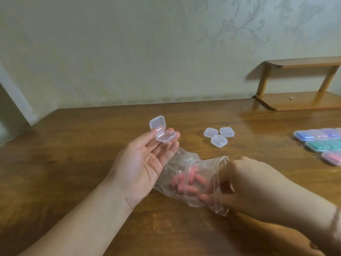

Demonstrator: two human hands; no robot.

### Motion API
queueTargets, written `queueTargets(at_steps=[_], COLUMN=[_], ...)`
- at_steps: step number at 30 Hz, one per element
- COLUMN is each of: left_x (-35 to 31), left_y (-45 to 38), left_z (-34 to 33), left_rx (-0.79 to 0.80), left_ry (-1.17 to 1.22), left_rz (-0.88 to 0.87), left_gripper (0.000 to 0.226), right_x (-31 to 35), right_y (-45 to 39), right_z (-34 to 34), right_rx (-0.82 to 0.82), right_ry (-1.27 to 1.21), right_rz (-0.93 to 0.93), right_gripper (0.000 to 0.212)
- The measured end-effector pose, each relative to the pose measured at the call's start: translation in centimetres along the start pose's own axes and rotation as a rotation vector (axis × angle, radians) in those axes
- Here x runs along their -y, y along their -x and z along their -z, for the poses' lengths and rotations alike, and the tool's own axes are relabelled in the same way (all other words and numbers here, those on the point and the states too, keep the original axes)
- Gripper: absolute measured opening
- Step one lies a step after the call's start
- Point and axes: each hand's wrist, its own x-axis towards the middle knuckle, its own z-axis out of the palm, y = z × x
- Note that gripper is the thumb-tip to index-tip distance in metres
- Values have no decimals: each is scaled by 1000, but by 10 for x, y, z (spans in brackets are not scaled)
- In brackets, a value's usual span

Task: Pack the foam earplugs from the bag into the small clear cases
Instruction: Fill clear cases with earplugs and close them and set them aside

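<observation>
Head view: my left hand [147, 163] lies flat, the open small clear plastic case [162, 134] loose on its fingertips; my right hand [245, 183] is inside the crumpled clear bag [186, 174] of pink foam earplugs [186, 182], grip hidden. The unheld case may slide off onto the bench [73, 145].

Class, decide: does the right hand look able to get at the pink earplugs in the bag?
Probably yes: the right hand is already inside the bag's open mouth, beside the pink earplugs.
</observation>
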Motion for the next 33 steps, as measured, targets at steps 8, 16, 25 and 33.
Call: queueTargets(at_steps=[8, 16, 25, 33], left_x=[5, 22, 30, 29], left_y=[8, 21, 23, 19], left_z=[-6, -12, -14, -11], left_rx=[28, 162, 172, 166], left_ry=[-27, -134, -173, -177], left_rz=[62, 112, 55, 42], left_gripper=[40, 34, 39, 35], right_x=[-20, 9, 12, 13], right_y=[2, 2, -12, -11], right_z=[35, 21, -10, -3], right_rx=[7, -525, -583, -550], right_ry=[-94, -568, -386, -341], right_rz=[-27, 122, 102, 175], right_gripper=[20, 14, 20, 27])
